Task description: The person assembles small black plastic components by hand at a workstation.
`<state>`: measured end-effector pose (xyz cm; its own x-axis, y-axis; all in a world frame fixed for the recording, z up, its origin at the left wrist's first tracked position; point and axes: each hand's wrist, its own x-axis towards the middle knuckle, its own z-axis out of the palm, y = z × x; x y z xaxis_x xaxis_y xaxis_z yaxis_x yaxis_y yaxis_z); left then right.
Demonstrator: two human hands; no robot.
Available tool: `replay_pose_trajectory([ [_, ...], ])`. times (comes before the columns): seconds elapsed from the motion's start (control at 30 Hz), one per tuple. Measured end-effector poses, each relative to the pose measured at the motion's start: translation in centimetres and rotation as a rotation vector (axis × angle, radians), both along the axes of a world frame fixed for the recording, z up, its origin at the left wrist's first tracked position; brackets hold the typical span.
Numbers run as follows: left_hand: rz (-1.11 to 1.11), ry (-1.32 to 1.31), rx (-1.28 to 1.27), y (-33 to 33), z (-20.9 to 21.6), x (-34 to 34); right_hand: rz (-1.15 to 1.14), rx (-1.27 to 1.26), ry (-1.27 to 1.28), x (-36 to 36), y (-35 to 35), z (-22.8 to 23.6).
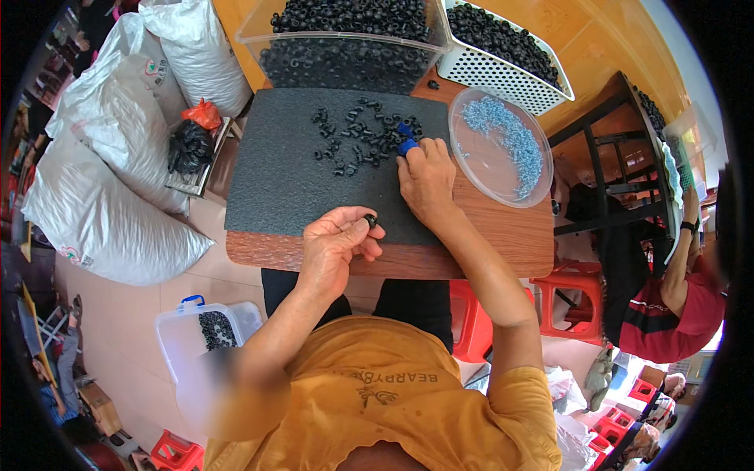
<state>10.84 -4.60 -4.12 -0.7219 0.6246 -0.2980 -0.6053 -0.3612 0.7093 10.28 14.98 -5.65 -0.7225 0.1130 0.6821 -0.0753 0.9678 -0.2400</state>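
Observation:
Over the front edge of the dark grey mat [271, 165], my left hand [331, 245] pinches a small, glossy black plastic piece [371, 221] between thumb and forefinger; its other fingers are loosely curled. My right hand [428, 179] rests palm down at the mat's right side, at the edge of a scattered pile of small black spool-shaped parts [357, 145]. Blue coverings [406, 146] show at its fingertips. Those tips look spread apart among the parts, with nothing plainly held. The underside of this hand is hidden.
A clear tub [345, 59] and a white perforated basket [506, 82], both full of black parts, stand behind the mat. Right of it is a round clear tray [503, 192] with tiny blue pieces. White sacks [118, 212] lean at left. A person [667, 306] sits at right.

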Motion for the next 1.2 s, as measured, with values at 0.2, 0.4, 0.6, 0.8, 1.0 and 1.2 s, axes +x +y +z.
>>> replay_pose_trajectory([
  [0.2,0.006,-0.008,-0.012,-0.3,0.0,0.0,0.095,-0.786,-0.288,3.9,-1.8,2.6],
  [0.4,0.018,0.04,-0.015,0.0,0.3,0.4,0.262,-0.915,-0.333,7.0,-3.8,5.5],
  [0.6,0.081,0.143,-0.054,0.6,0.4,1.2,0.377,-0.622,-0.32,7.2,-4.1,5.1],
  [0.8,0.137,0.187,-0.073,0.9,0.3,1.8,0.402,-0.243,-0.056,7.3,-5.2,3.8],
  [1.0,0.14,0.14,-0.063,0.7,0.3,2.3,0.376,-0.178,0.066,8.3,-6.4,3.1],
  [1.2,0.155,0.124,-0.088,0.9,1.0,2.5,0.381,-0.188,0.079,8.3,-6.4,2.9],
])
